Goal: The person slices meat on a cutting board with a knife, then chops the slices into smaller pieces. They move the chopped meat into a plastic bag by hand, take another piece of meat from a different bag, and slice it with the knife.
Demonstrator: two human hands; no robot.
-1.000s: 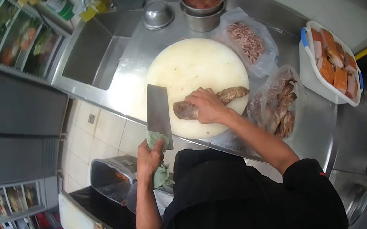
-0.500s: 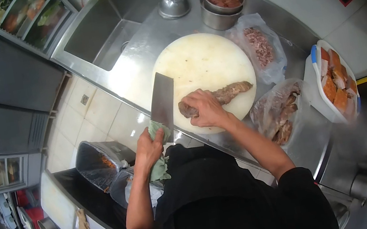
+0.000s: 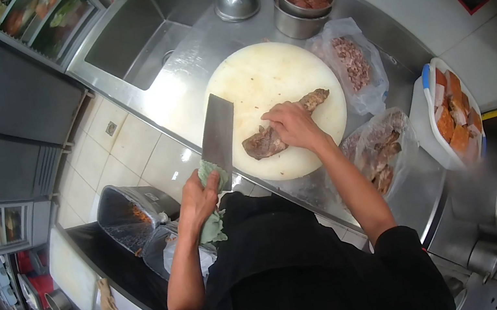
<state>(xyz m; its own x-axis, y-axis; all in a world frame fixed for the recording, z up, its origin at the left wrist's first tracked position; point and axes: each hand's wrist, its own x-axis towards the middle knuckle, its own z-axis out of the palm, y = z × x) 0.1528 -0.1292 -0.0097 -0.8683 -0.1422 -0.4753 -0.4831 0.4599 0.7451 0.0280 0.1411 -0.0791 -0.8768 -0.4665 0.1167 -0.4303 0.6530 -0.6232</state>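
Note:
My left hand [image 3: 198, 196] is closed round the handle end of a cleaver [image 3: 218, 132] and a pale green cloth [image 3: 213, 228]. The cleaver's broad blade points away from me over the left edge of a round, cream-coloured chopping board [image 3: 254, 72]. On the board lies a long brown piece of meat [image 3: 264, 144], slanting up to the right. My right hand [image 3: 296, 126] grips its middle from above, hiding that part; both ends show.
Beside the board are a clear bag of chopped meat [image 3: 352, 65], a bag of brown meat pieces [image 3: 386, 155] and a white tub of roasted meat [image 3: 452, 114]. Behind stand stacked metal pots [image 3: 300, 23], an upturned bowl [image 3: 236, 2] and a sink [image 3: 143, 54]. A lined bin [image 3: 132, 207] stands left.
The meat has turned, its right end swinging away from me. My right hand has shifted up and right along it. My left hand and the cleaver have hardly moved.

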